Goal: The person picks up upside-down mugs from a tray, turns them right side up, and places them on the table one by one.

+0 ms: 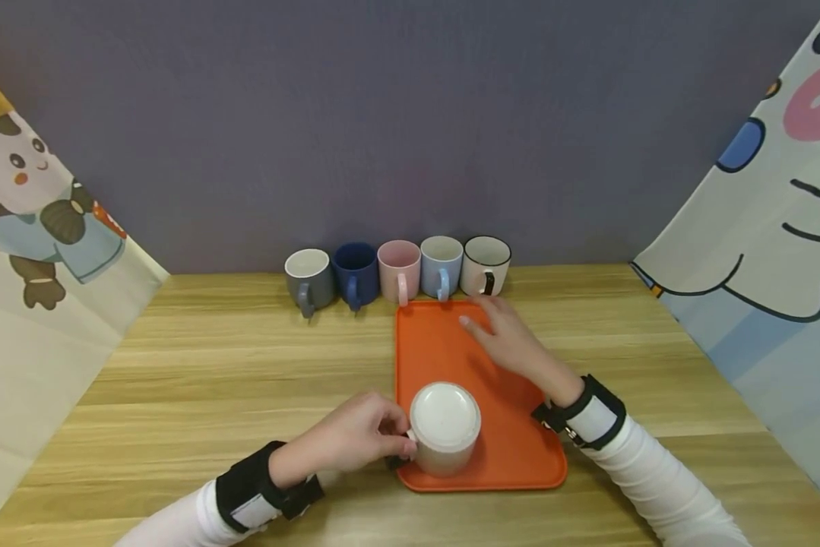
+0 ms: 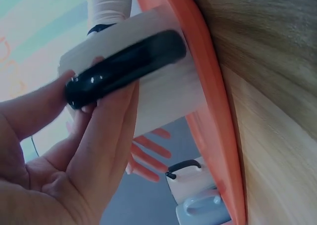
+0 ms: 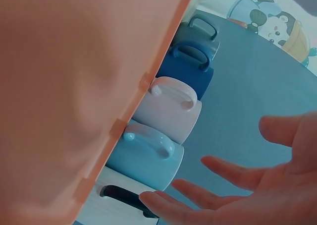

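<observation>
An upside-down white mug [image 1: 445,425] sits at the near left part of the orange tray [image 1: 512,463], its base facing up. My left hand [image 1: 355,433] pinches its black handle [image 2: 126,69] between thumb and fingers. Over the far right part of the tray reaches my right hand [image 1: 512,342], fingers spread and holding nothing. Closest to its fingertips is an upright white mug [image 1: 485,266] with a black rim and black handle. Beside that mug stands a light blue mug [image 1: 441,266].
Along the grey back wall, a row of upright mugs continues leftward with a pink mug [image 1: 397,270], a navy mug [image 1: 356,273] and a grey mug [image 1: 310,281]. Their handles face me. Printed cloths hang at both sides of the wooden table [image 1: 245,365].
</observation>
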Demonstrator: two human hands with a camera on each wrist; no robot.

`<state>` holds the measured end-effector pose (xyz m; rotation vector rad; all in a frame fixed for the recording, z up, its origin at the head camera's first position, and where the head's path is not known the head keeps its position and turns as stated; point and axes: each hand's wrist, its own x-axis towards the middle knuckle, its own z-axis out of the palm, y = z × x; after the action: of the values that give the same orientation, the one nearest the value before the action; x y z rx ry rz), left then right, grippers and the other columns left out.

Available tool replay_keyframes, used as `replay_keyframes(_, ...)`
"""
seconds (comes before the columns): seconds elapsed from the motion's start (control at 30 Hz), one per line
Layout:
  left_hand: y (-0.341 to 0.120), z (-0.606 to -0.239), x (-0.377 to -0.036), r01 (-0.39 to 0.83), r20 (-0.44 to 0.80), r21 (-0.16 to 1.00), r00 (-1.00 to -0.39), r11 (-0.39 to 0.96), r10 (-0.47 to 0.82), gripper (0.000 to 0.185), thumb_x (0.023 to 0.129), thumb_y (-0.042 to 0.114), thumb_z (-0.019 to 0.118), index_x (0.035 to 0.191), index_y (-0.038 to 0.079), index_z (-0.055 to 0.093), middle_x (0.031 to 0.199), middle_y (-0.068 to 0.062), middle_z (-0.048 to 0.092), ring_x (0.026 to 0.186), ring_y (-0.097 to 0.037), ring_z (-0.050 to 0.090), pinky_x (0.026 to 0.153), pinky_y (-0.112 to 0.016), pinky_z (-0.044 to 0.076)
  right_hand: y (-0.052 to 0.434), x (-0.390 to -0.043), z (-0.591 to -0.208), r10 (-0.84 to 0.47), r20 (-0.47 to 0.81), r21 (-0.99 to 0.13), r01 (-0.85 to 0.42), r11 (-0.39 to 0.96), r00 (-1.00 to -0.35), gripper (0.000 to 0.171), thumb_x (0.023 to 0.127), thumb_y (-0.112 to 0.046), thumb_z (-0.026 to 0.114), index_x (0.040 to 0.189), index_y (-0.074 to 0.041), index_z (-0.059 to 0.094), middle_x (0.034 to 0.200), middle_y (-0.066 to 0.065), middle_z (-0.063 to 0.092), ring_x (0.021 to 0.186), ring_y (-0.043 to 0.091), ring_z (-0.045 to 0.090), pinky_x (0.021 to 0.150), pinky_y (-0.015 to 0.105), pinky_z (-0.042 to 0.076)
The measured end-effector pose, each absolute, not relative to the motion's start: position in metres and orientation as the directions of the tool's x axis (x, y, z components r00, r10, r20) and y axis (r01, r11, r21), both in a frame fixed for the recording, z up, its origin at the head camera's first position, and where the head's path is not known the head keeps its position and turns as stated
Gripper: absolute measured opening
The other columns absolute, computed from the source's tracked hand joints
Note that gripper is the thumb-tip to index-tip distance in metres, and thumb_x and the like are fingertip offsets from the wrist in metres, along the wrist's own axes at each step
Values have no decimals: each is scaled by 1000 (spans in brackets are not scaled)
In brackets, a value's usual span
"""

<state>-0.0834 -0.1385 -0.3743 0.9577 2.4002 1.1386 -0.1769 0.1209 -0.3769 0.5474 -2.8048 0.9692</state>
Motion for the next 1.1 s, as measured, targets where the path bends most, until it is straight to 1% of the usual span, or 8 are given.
replay_keyframes(0.1, -137, -375, -82, 447, 17, 762, -737, 469, 675, 17, 84, 17, 71, 68, 13, 66, 63, 13, 55, 60, 2, 44, 54, -15, 36, 122, -177, -377, -297, 238, -576, -381, 723, -925, 49, 98, -30, 51, 135, 1, 45, 137, 26, 44, 127, 42, 40, 104, 57, 34)
replay_keyframes(0.23, -136, -375, -80, 452, 34, 753, -753, 479, 657, 20, 86, 16, 69, 68, 12, 63, 62, 12, 53, 58, 2, 44, 54, -15, 36, 124, -178, -378, -295, 230, -579, -374, 725, -927, 49, 98, -32, 50, 135, 0, 45, 136, 24, 46, 127, 41, 41, 105, 56, 34)
replay_keyframes(0.43, -135, -376, -82, 385, 36, 812, -784, 439, 620, 17, 90, 12, 63, 74, 6, 64, 67, -1, 62, 61, -2, 52, 57, -18, 44, 125, -178, -377, -291, 212, -587, -360, 726, -933, 52, 99, -34, 49, 137, 0, 43, 137, 24, 44, 129, 41, 39, 105, 57, 33)
replay_keyframes(0.53, -136, -378, -86, 312, 27, 870, -803, 381, 596, 14, 91, 10, 61, 80, 2, 66, 74, -7, 67, 66, -8, 59, 60, -22, 50, 125, -178, -378, -283, 210, -589, -352, 728, -936, 52, 99, -34, 49, 137, 1, 43, 137, 25, 44, 128, 42, 39, 105, 57, 33)
replay_keyframes(0.6, -136, -380, -89, 255, 22, 911, -814, 323, 581, 15, 92, 7, 59, 84, -3, 67, 78, -13, 69, 69, -12, 62, 63, -24, 53, 126, -179, -378, -277, 216, -590, -351, 727, -936, 52, 99, -33, 49, 137, 2, 43, 137, 25, 44, 128, 42, 39, 105, 57, 32)
replay_keyframes(0.77, -134, -377, -97, 145, 30, 974, -847, 175, 530, 16, 93, 0, 54, 92, -16, 59, 86, -27, 68, 76, -20, 67, 70, -27, 56, 128, -182, -374, -228, 215, -607, -313, 731, -950, 56, 99, -32, 48, 141, 5, 36, 141, 28, 41, 131, 44, 37, 107, 56, 31)
replay_keyframes(0.87, -132, -372, -100, 130, 57, 985, -864, 113, 500, 18, 95, -1, 51, 95, -19, 55, 89, -29, 66, 80, -24, 68, 74, -31, 57, 130, -182, -370, -182, 220, -628, -282, 726, -958, 60, 100, -32, 47, 143, 7, 30, 143, 30, 38, 132, 44, 36, 108, 55, 30)
replay_keyframes(1.1, -123, -358, -111, 178, 152, 984, -896, 23, 418, 19, 97, 2, 48, 96, -16, 56, 90, -31, 66, 83, -30, 69, 79, -35, 56, 133, -178, -366, -133, 234, -657, -257, 709, -963, 65, 100, -36, 44, 145, 8, 25, 147, 28, 33, 134, 43, 34, 109, 55, 30)
